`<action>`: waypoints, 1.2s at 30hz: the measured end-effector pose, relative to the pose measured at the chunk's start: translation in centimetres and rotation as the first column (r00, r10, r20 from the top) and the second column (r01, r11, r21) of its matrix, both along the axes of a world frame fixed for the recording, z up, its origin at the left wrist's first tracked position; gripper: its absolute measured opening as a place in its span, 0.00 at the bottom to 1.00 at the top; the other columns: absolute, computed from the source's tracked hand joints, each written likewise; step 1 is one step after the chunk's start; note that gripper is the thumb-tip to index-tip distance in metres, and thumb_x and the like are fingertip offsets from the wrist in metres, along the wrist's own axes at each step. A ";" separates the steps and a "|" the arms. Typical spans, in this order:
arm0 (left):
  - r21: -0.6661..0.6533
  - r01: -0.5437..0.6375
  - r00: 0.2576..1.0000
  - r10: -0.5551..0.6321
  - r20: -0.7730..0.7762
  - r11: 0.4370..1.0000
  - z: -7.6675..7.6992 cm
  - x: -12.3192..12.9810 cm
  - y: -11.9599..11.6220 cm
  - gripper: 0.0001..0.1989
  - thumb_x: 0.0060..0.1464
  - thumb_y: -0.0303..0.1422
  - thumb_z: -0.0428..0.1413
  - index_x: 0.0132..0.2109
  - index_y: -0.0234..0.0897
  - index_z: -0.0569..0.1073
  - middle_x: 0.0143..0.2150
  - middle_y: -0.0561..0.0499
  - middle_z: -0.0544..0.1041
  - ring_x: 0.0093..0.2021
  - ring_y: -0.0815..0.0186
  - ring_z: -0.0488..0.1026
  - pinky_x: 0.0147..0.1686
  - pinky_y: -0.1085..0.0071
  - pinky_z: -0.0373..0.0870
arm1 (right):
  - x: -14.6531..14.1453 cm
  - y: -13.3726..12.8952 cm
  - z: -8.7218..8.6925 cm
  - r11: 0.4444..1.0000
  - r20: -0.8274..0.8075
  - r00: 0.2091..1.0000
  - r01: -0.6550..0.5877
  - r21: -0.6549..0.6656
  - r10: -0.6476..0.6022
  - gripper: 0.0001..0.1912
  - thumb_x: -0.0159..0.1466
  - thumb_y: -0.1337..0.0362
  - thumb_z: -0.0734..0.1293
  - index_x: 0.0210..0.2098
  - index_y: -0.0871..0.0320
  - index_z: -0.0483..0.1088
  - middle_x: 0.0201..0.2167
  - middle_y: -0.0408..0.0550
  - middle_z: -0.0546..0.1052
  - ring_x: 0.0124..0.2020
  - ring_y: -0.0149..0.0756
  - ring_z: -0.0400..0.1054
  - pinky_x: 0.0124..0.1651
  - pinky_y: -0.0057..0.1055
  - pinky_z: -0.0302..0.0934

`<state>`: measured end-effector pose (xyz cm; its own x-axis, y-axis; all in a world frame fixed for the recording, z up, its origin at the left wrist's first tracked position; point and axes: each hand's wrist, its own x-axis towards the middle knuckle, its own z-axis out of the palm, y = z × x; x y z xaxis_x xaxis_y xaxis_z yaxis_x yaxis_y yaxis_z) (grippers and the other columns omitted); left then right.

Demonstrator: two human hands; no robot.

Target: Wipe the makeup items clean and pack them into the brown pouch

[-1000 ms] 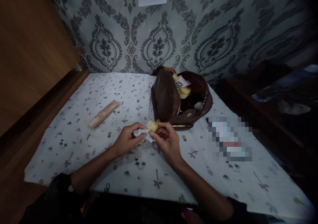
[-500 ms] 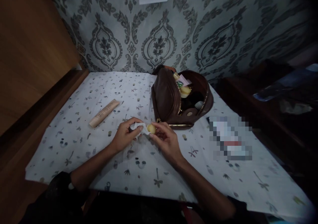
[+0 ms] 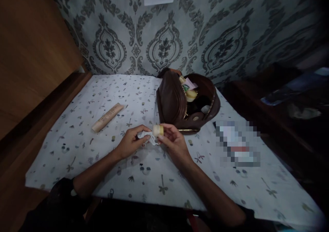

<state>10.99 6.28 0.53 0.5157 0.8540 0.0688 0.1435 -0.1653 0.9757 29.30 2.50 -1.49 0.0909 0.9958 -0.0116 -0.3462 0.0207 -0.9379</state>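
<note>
My left hand [image 3: 132,142] is closed on a crumpled white tissue [image 3: 153,141], pinched between thumb and fingers. In my right hand [image 3: 175,141] is a small jar [image 3: 157,130] with a yellow lid, tilted on its side so that its pale body faces left. The tissue touches or lies right beside the jar; I cannot tell exactly where they meet. Just beyond my right hand stands an open brown bag [image 3: 171,98], its zip undone. A beige tube [image 3: 107,117] lies to the left of my left hand.
Inside the bag are a yellow round container [image 3: 191,95] and a pink packet [image 3: 190,83]. A blurred-out flat item [image 3: 238,144] lies at the right on the patterned cloth [image 3: 84,163]. A wooden cabinet [image 3: 36,53] borders the left; patterned wallpaper [image 3: 164,46] covers the back.
The jar has turned in my right hand, from showing its round yellow end to showing its side. The tissue and my left hand have shifted slightly to the right.
</note>
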 end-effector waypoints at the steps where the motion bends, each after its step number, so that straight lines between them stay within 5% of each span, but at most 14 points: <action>1: -0.004 0.012 1.000 -0.012 -0.004 1.000 0.0 0.0 0.0 0.15 0.58 0.42 0.58 0.45 0.35 0.75 0.36 0.51 0.76 0.30 0.69 0.70 0.28 0.76 0.71 | 0.0 0.0 0.0 1.000 -0.001 1.000 -0.015 0.007 0.015 0.23 0.50 0.58 0.78 0.43 0.51 0.70 0.38 0.42 0.76 0.30 0.30 0.69 0.30 0.26 0.68; 6: 0.030 0.017 0.999 -0.016 -0.049 0.999 0.3 0.1 -0.3 0.15 0.59 0.42 0.57 0.46 0.35 0.75 0.37 0.50 0.77 0.30 0.69 0.71 0.28 0.76 0.69 | -0.2 0.0 0.3 0.999 0.060 0.998 -0.032 -0.003 0.032 0.27 0.51 0.57 0.77 0.48 0.51 0.67 0.36 0.42 0.76 0.29 0.30 0.69 0.28 0.26 0.66; 11: 0.290 -0.024 0.998 0.040 -0.050 0.957 0.9 -0.1 -0.3 0.10 0.60 0.37 0.56 0.43 0.36 0.76 0.38 0.48 0.79 0.38 0.64 0.74 0.40 0.71 0.69 | -0.2 0.0 0.0 0.999 0.172 0.984 0.035 0.006 -0.036 0.23 0.47 0.59 0.79 0.38 0.53 0.67 0.36 0.41 0.74 0.27 0.29 0.68 0.26 0.24 0.65; 14: 0.370 0.017 0.998 0.007 -0.063 0.929 0.8 -0.2 -0.3 0.10 0.60 0.37 0.55 0.43 0.36 0.76 0.39 0.47 0.79 0.39 0.63 0.75 0.42 0.69 0.69 | -0.1 -0.1 -0.2 0.998 0.237 0.970 0.048 0.040 -0.056 0.22 0.50 0.58 0.77 0.42 0.53 0.70 0.37 0.43 0.75 0.30 0.31 0.70 0.30 0.26 0.67; 21: 0.311 -0.076 0.987 0.116 -0.113 0.947 0.5 -0.2 -0.1 0.11 0.62 0.37 0.54 0.46 0.36 0.74 0.41 0.48 0.79 0.40 0.63 0.74 0.39 0.71 0.68 | 0.0 -0.4 -0.3 0.975 0.446 0.892 -0.024 0.223 -0.080 0.22 0.54 0.66 0.73 0.49 0.50 0.75 0.41 0.46 0.71 0.43 0.36 0.71 0.40 0.31 0.72; 26: 0.344 -0.114 0.981 0.160 -0.109 0.932 0.5 -0.3 0.0 0.11 0.62 0.36 0.53 0.47 0.37 0.74 0.43 0.47 0.78 0.43 0.62 0.74 0.43 0.69 0.69 | -0.2 -0.5 -0.6 0.966 0.555 0.824 -0.040 0.255 -0.113 0.23 0.53 0.68 0.72 0.49 0.52 0.72 0.39 0.45 0.71 0.37 0.34 0.71 0.38 0.32 0.71; 31: 0.541 -0.015 0.984 0.110 -0.143 0.841 0.2 -0.2 -0.3 0.11 0.64 0.32 0.50 0.51 0.38 0.72 0.45 0.45 0.77 0.48 0.60 0.73 0.49 0.63 0.69 | -0.4 -0.6 -0.5 0.969 0.663 0.739 -0.056 0.242 -0.122 0.09 0.54 0.68 0.69 0.36 0.55 0.70 0.33 0.43 0.70 0.30 0.32 0.67 0.31 0.28 0.66; 36: 0.741 0.189 0.978 -0.052 -0.204 0.644 0.4 0.1 -1.0 0.14 0.63 0.25 0.49 0.54 0.38 0.71 0.47 0.43 0.75 0.48 0.59 0.70 0.48 0.61 0.71 | -0.4 -0.7 -0.3 0.970 0.712 0.690 -0.062 0.236 -0.129 0.11 0.49 0.74 0.67 0.31 0.54 0.68 0.29 0.41 0.67 0.28 0.32 0.63 0.30 0.28 0.61</action>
